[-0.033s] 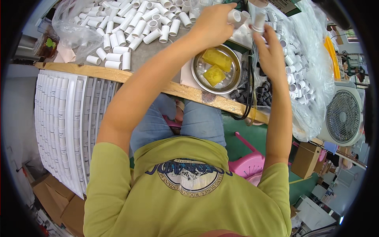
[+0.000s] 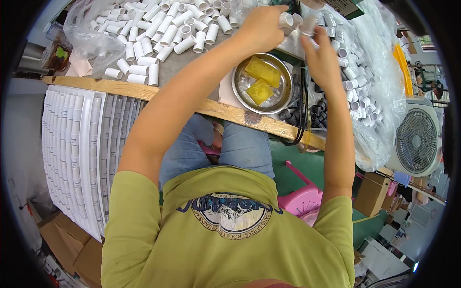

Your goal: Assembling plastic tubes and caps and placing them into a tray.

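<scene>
My left hand (image 2: 261, 28) reaches to the top of the bench, its fingers curled round a short white plastic tube (image 2: 286, 20) whose open end faces right. A second white tube end shows just beside it. My right hand (image 2: 321, 60) is raised to the right, thumb and fingers closed on another white tube (image 2: 307, 27), blurred by motion. Just above that tube sits a pale round part (image 2: 313, 4) of a green machine (image 2: 346, 6), cut off by the picture's upper edge. Below my hands stands a steel bowl (image 2: 235, 91) with two yellow sponge-like blocks (image 2: 263, 71) in it.
Loose white tubes (image 2: 168, 36) heap at the left. White fittings (image 2: 357, 84) lie in clear plastic at the right, black fittings (image 2: 318, 111) nearer. Black cables (image 2: 303, 105) hang over the wooden bench edge (image 2: 225, 111). A pink stool (image 2: 302, 197) and a fan (image 2: 417, 139) stand right.
My right hand has shifted slightly left, and the tube in it has moved left and tilted. My left hand has barely moved.
</scene>
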`<state>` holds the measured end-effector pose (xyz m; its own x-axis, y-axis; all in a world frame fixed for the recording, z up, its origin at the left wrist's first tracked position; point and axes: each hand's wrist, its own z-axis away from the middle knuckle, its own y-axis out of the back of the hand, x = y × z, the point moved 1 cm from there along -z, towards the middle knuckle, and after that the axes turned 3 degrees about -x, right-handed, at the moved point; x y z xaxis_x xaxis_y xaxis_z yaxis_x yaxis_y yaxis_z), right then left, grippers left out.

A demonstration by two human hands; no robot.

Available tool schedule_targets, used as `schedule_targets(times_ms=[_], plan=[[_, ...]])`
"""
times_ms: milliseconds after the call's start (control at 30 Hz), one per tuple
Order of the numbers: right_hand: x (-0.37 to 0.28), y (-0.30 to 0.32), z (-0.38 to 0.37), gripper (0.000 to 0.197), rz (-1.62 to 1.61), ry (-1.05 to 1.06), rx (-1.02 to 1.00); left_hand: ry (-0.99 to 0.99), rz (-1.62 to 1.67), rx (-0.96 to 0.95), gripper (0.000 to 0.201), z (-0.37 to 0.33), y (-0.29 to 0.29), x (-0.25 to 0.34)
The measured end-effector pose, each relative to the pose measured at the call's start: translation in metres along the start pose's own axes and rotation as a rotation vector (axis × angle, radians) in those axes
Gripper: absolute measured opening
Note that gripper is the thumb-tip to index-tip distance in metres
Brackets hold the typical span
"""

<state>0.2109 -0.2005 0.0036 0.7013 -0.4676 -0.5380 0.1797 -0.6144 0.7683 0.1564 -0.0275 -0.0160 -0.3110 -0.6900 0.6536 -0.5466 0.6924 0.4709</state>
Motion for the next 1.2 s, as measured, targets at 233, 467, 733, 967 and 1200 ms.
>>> schedule_targets(times_ms=[233,467,733,967,1200], plan=[[0.01,-0.024,-0.007,0.045,0.184,0.065,-0.026,0.367,0.214,-0.315,0.04,0.005,0.038,-0.005],[-0.071,0.011,0.065,0.035,-0.849,-0.127,-0.523,0.651,1.341,-0.782,0.061,0.088,0.073,0.037],[-0.086,-0.016,0.096,0.015,-0.706,-0.252,-0.159,0.154,0.214,-0.233,0.033,0.118,0.062,0.082],[-0.086,0.008,0.108,0.016,-0.806,0.214,-0.195,0.875,1.342,-0.689,0.027,0.12,0.086,0.093],[-0.087,0.014,0.117,0.018,-0.651,-0.278,-0.223,0.099,0.227,-0.427,0.023,0.124,0.063,0.105]])
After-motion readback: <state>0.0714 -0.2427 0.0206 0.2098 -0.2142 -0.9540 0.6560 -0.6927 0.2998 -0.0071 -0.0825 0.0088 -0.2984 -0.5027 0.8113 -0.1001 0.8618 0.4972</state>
